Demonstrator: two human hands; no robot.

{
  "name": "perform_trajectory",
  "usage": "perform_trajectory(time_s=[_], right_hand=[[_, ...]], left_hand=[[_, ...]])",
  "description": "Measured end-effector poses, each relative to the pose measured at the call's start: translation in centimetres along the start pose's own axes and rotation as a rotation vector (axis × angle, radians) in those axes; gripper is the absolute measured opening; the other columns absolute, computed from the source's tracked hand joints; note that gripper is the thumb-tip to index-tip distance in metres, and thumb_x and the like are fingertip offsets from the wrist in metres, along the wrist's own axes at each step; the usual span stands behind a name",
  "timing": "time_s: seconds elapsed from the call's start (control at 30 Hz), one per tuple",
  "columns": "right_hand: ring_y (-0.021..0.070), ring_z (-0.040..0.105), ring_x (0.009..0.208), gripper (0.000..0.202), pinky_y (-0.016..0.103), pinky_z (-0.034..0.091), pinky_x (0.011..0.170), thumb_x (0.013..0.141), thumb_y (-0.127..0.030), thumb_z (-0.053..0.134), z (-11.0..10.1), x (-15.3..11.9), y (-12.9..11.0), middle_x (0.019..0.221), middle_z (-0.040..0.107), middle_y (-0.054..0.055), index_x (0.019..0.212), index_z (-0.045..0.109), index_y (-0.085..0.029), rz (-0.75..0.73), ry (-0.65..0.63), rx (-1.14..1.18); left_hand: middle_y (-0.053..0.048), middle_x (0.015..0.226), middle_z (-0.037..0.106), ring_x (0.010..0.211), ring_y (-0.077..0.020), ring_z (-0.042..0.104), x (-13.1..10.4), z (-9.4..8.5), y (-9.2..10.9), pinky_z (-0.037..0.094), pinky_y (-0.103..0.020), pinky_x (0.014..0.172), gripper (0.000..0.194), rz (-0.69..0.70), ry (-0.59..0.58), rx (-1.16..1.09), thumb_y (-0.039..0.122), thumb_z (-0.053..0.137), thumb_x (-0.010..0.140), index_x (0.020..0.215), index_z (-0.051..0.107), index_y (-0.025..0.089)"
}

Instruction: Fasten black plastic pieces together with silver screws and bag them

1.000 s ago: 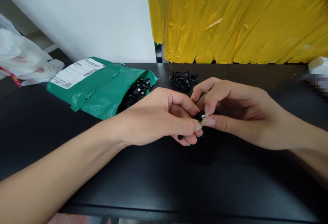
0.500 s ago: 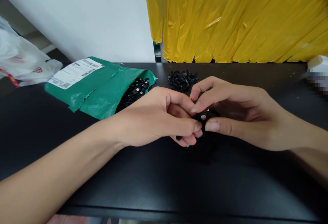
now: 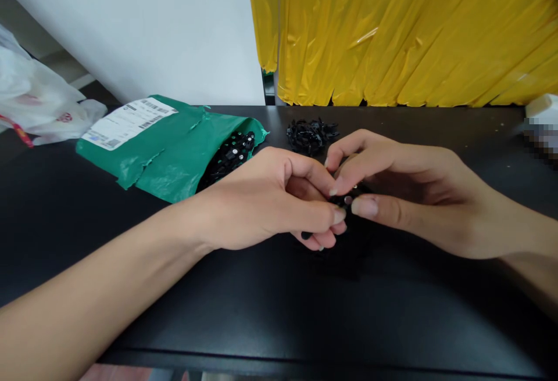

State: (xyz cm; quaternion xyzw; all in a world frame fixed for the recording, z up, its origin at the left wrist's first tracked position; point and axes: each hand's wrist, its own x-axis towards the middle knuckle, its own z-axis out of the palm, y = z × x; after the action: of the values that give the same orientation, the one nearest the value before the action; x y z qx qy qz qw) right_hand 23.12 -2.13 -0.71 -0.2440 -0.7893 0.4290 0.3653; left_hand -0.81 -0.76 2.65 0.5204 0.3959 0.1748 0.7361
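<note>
Near the middle of the view, my left hand (image 3: pixel 279 201) and my right hand (image 3: pixel 405 195) meet over the black table. Between their fingertips is a small black piece with shiny round dots (image 3: pixel 347 200). Both thumbs and index fingers pinch it, and the fingers cover much of its shape. A green plastic bag (image 3: pixel 174 148) with a white label lies behind my left wrist, its torn mouth facing right. Black pieces with silvery dots (image 3: pixel 231 154) show inside it. Just behind my fingertips sits a heap of black scraps (image 3: pixel 311 135).
A white plastic bag (image 3: pixel 47 102) stands at the far left. Yellow plastic sheeting (image 3: pixel 392 32) hangs behind the black table (image 3: pixel 279 311), beside a white panel (image 3: pixel 174 27). At the right edge is a white object (image 3: pixel 543 108), partly blurred out.
My right thumb and index finger have shifted slightly on the black piece, and less of it shows now. My left hand has barely moved.
</note>
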Motion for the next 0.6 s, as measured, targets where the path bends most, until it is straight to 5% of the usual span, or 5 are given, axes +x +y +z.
perform_trajectory(time_s=[0.13,0.3,0.5,0.6], right_hand=[[0.022,0.068,0.12,0.012,0.034,0.058,0.095,0.1,-0.018,0.079,-0.08,0.2,-0.04,0.115,0.072,0.005,0.107,0.082,-0.027,-0.012,0.011,-0.079],[0.019,0.072,0.104,0.026,0.035,0.061,0.09,0.094,-0.015,0.084,-0.06,0.23,0.14,0.124,0.069,0.004,0.114,0.08,-0.03,0.012,0.0,0.038],[0.023,0.066,0.123,0.016,0.036,0.059,0.097,0.1,-0.018,0.079,-0.06,0.26,0.03,0.117,0.073,0.006,0.111,0.083,-0.028,-0.033,0.02,-0.062],[0.0191,0.07,0.11,0.023,0.032,0.061,0.092,0.094,-0.014,0.083,-0.12,0.1,0.09,0.124,0.068,0.004,0.112,0.079,-0.029,-0.005,0.0,0.024]], left_hand=[[0.002,0.074,0.081,0.061,-0.0066,0.074,-0.39,0.56,-0.06,0.063,-0.012,0.06,0.017,0.023,0.052,0.018,-0.003,0.082,0.081,0.083,0.076,0.014],[0.002,0.071,0.08,0.059,-0.0075,0.074,-0.32,0.54,-0.26,0.062,-0.013,0.059,0.021,0.016,0.072,-0.027,-0.003,0.085,0.077,0.084,0.075,0.014],[0.001,0.075,0.081,0.061,-0.0092,0.075,-0.01,-0.01,-0.09,0.064,-0.015,0.06,0.023,0.013,-0.023,-0.008,-0.004,0.087,0.075,0.086,0.076,0.014],[0.002,0.072,0.08,0.06,-0.0079,0.074,-0.22,0.37,-0.17,0.064,-0.013,0.059,0.023,0.022,0.048,-0.04,-0.004,0.087,0.076,0.086,0.075,0.014]])
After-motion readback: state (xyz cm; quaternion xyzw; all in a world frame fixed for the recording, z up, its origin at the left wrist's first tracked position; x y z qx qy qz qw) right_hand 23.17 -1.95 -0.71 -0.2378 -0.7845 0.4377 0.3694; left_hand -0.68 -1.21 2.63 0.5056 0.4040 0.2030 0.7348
